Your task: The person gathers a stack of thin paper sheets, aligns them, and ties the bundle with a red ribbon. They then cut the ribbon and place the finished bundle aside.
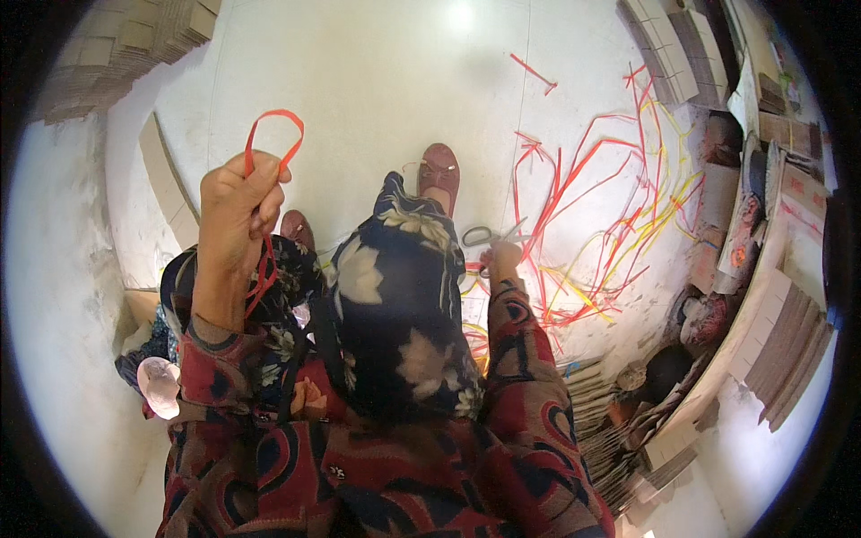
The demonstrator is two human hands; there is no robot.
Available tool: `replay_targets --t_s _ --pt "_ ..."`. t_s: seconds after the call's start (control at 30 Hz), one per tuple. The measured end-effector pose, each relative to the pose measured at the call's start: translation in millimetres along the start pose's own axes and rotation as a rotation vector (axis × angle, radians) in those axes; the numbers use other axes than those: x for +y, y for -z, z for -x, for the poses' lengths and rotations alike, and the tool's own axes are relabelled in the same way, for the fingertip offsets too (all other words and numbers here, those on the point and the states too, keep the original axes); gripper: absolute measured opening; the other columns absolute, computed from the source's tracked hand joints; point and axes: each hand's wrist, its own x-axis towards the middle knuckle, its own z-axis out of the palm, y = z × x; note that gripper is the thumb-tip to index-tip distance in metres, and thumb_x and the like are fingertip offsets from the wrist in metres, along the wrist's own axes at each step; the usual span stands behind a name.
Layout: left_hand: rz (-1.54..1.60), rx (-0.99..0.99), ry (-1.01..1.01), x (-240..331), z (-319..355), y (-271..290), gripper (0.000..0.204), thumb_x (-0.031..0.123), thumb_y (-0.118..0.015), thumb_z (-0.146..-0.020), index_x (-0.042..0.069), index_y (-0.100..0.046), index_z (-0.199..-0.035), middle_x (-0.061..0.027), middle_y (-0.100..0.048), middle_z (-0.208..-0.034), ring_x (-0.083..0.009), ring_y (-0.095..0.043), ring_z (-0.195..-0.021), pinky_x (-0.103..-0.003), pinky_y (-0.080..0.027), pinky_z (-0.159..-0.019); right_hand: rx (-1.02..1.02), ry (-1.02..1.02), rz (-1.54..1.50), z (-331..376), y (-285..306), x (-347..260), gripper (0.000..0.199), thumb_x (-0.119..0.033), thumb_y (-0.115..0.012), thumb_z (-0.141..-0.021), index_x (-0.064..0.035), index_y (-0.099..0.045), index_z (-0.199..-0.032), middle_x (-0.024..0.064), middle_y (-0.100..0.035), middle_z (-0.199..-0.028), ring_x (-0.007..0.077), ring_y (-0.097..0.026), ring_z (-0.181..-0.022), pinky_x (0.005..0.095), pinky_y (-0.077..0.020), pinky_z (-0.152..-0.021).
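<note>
while the left hand is raised at nine o'clock, its fingers are clenched around a red plastic strap, whose loop stands above the knuckles and whose tail runs down the wrist. at the centre, the right hand reaches low to the floor, fingertips touching the grey-handled scissors; whether they grip them, i cannot tell. a tangle of red and yellow straps sprawls at three o'clock, and cardboard stacks lie beyond.
</note>
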Motion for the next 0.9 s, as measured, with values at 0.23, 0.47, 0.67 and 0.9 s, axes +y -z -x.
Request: replay_targets --t_s 0.23,0.47,0.67,0.9 --pt "-0.033 -0.010 0.055 -8.7 -8.1 -15.7 0.025 0.021 -0.059 -0.087 -0.002 -0.058 -0.078 0.0001 -0.046 -0.052 -0.0043 -0.033 -0.041 -0.017 -0.024 -0.040 0.112 -0.992 -0.518 -25.2 -9.7 -68.1 0.038 -0.030 -0.069 -0.068 0.0052 -0.064 -0.081 0.0224 -0.065 -0.085 0.0344 -0.064 -0.081 0.0431 -0.0503 -0.074" --pt "0.031 -0.041 0.048 -8.2 -13.9 -23.2 0.023 0.020 -0.059 -0.087 -0.002 -0.059 -0.079 0.0014 -0.045 -0.051 -0.0029 -0.032 -0.042 -0.017 -0.021 -0.039 -0.185 -0.267 -0.167 -11.1 18.6 -41.6 0.013 -0.016 -0.058 -0.077 -0.0113 -0.067 -0.086 0.0144 -0.066 -0.086 0.0282 -0.065 -0.083 0.0383 -0.0515 -0.067" --pt "0.016 -0.008 -0.011 -10.9 -1.4 -6.2 0.023 0.020 -0.058 -0.089 -0.001 -0.057 -0.079 0.0014 -0.044 -0.051 -0.0028 -0.030 -0.037 -0.017 -0.021 -0.035 -0.201 -0.074 -0.184 8.8 -22.1 -7.2 0.020 -0.022 -0.071 -0.068 -0.0076 -0.064 -0.079 0.0078 -0.062 -0.069 0.0206 -0.062 -0.067 0.0323 -0.0485 -0.060" --pt "0.086 -0.074 -0.033 -13.4 1.8 -15.1 0.022 0.020 -0.056 -0.090 0.000 -0.056 -0.081 0.0023 -0.043 -0.050 -0.0021 -0.029 -0.036 -0.016 -0.021 -0.034 0.271 -0.465 -0.549 17.2 -12.5 -7.5 0.019 -0.010 -0.060 -0.070 -0.0009 -0.055 -0.086 0.0129 -0.055 -0.074 0.0267 -0.056 -0.075 0.0382 -0.0453 -0.072"
